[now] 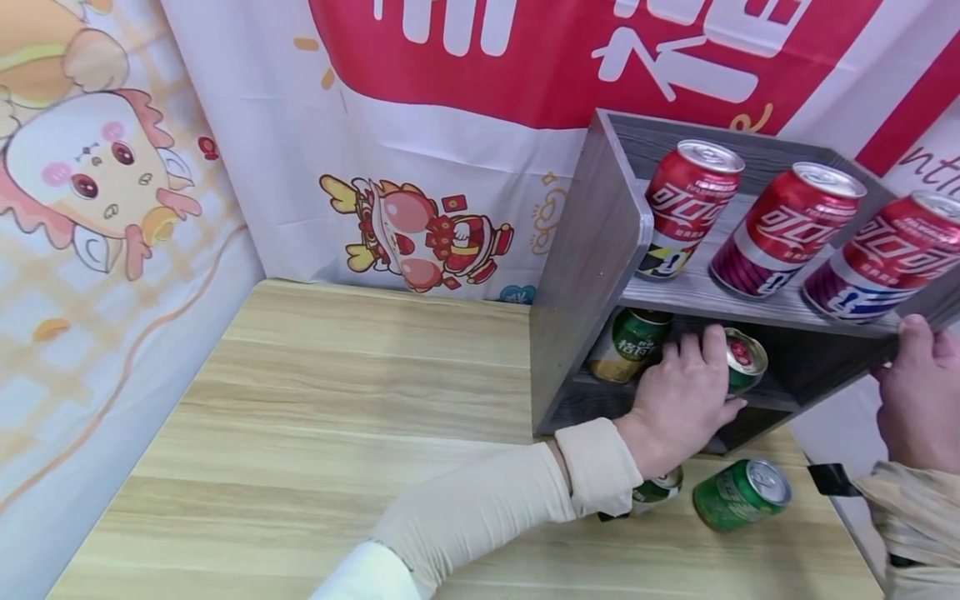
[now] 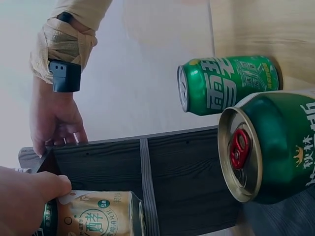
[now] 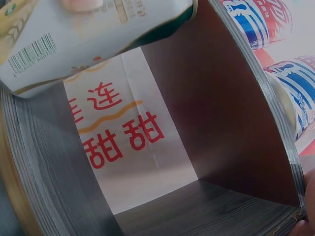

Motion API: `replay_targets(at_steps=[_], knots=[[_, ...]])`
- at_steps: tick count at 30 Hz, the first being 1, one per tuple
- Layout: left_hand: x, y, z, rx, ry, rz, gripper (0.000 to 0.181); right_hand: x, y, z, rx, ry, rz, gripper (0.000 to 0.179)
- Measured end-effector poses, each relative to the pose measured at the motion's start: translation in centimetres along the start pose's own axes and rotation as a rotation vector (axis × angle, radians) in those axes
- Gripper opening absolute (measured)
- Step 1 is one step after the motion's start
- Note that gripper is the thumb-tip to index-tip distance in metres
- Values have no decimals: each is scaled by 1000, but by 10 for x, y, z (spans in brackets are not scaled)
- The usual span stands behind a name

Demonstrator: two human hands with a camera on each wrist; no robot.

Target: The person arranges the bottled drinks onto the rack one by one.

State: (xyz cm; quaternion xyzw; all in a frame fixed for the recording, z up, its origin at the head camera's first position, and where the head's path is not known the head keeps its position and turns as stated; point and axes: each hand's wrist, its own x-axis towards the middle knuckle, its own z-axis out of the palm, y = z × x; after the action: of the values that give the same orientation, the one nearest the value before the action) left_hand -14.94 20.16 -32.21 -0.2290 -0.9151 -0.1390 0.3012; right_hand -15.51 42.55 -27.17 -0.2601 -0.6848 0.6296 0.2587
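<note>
My left hand (image 1: 682, 400) grips a green, gold and white kvass can (image 1: 745, 362) in the middle compartment of a dark grey wooden shelf (image 1: 577, 275). In the left wrist view my thumb lies against that can's gold side (image 2: 98, 214). Another kvass can (image 1: 630, 346) stands to its left in the same compartment. My right hand (image 1: 918, 392) holds the shelf's right edge at the upper board, thumb on top. Part of the held can is hidden by my left hand in the head view.
Red cola cans (image 1: 693, 208) stand in a row on the shelf's top level. In front of the shelf, a green Sprite can (image 1: 738, 496) and another kvass can (image 2: 280, 147) stand on the wooden table (image 1: 337, 400). Printed cloth (image 1: 285, 167) hangs behind.
</note>
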Motion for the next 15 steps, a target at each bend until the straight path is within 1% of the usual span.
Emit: replay_targets(at_steps=[2,4,9,13,15], knots=[[1,1,1,6,1,-10,79,-1,1,-1,5,-16,-10,40],[2,2,3,22,12,-18,78,-1,2,-2,11,-21,-17,40],[4,5,6,85,50,-21,79,-2,2,-1,29,-18,-22,40],[5,9,6,119,42,-35,79,-2,2,-1,44,-26,-21,44],[5,10,5,121,42,-47,78,-2,2,0,41,-26,-18,44]])
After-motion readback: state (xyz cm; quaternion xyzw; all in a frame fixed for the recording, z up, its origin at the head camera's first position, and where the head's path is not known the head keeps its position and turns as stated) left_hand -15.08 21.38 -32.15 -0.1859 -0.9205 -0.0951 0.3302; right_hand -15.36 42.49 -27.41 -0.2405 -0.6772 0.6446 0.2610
